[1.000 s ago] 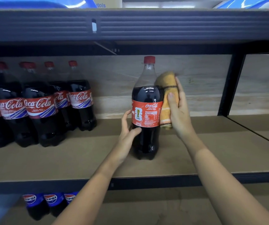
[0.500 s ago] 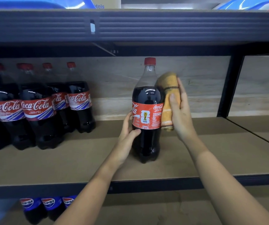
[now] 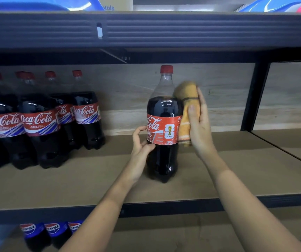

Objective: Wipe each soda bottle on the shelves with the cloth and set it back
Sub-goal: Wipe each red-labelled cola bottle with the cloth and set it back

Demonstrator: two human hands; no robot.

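Note:
A large cola bottle (image 3: 164, 110) with a red cap and red label stands upright on the brown shelf board (image 3: 237, 171). My left hand (image 3: 141, 144) grips its left side at the lower edge of the label, thumb in front. My right hand (image 3: 199, 124) holds a folded orange cloth (image 3: 186, 99) against the bottle's right side, thumb across the cloth. The far side of the bottle is hidden.
Several more cola bottles (image 3: 38, 120) stand grouped at the left of the same shelf. Pepsi bottles (image 3: 52, 231) show on the shelf below at lower left. A black upright post (image 3: 254, 95) stands right of the bottle, and the upper shelf beam (image 3: 182, 30) hangs close overhead.
The bottle has turned on the spot, so its label now shows more of the script logo. My left hand's fingers shifted on it; the cloth stays pressed at the right side.

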